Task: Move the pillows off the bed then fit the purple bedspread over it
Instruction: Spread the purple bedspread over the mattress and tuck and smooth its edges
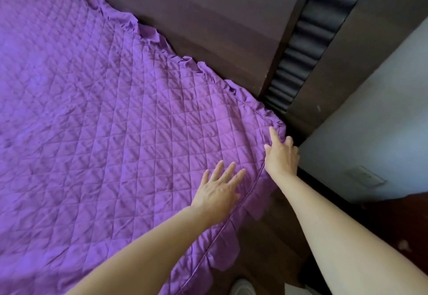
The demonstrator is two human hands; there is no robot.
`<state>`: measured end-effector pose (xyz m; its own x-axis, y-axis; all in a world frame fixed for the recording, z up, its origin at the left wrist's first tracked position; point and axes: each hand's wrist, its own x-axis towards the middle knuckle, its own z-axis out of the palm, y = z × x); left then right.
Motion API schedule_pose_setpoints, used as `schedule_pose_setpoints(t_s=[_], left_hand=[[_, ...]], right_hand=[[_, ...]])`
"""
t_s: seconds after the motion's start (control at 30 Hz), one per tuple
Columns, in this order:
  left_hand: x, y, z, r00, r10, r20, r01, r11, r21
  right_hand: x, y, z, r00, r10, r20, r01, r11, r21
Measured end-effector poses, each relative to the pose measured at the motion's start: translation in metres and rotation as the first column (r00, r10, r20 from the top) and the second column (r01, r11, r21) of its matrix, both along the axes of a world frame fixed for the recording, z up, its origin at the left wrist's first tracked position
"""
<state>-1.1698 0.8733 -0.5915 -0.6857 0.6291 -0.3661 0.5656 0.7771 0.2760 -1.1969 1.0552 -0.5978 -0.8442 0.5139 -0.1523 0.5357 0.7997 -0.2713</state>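
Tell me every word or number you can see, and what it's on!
None: no words, numbers or signs can be read anywhere.
The bedspread is plain quilted purple, with no label showing.
The headboard is dark and unmarked.
The wall plate is too blurred to show any marking.

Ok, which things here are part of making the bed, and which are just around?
Job: purple bedspread, left hand flat on it, right hand at its corner.
Just around: dark wood panel, black padded strip, wall plate.
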Motion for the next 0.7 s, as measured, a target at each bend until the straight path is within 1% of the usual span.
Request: schedule_pose_setpoints(t_s=[0.07,0.17,0.3,0.37,0.47,0.57,0.63,0.7], left_hand=[[-0.006,0.010,-0.004,0.999,0.005,0.039,-0.004,1.000,-0.027],[-0.009,0.022,-0.011,0.999,-0.021,0.041,0.024,0.996,-0.083],[-0.007,0.029,-0.016,0.999,-0.020,0.047,0.024,0.996,-0.082],[-0.007,0.033,-0.016,0.998,-0.048,0.036,0.050,0.997,-0.063],[-0.006,0.039,-0.014,0.993,-0.109,0.047,0.111,0.993,-0.039],[-0.006,0.039,-0.016,0.991,-0.121,0.055,0.123,0.992,-0.036],[-0.006,0.030,-0.014,0.993,-0.106,0.043,0.107,0.994,-0.019],[-0.006,0.017,-0.015,0.999,-0.037,-0.008,0.037,0.999,-0.015]], right_hand=[[-0.006,0.008,-0.007,1.000,-0.004,0.002,0.004,1.000,-0.014],[-0.014,0.013,-0.016,1.000,-0.014,-0.027,0.013,0.999,-0.032],[-0.023,0.014,-0.019,0.986,0.051,-0.156,-0.059,0.997,-0.050],[-0.019,0.029,-0.022,0.984,0.024,-0.179,-0.029,0.999,-0.026],[-0.010,0.045,-0.029,0.991,-0.049,-0.124,0.047,0.999,-0.016],[-0.020,0.037,-0.034,0.996,-0.087,-0.008,0.086,0.993,-0.086],[-0.030,0.034,-0.033,0.994,-0.081,0.079,0.090,0.988,-0.124],[-0.034,0.038,-0.029,0.984,-0.094,0.152,0.117,0.982,-0.150]])
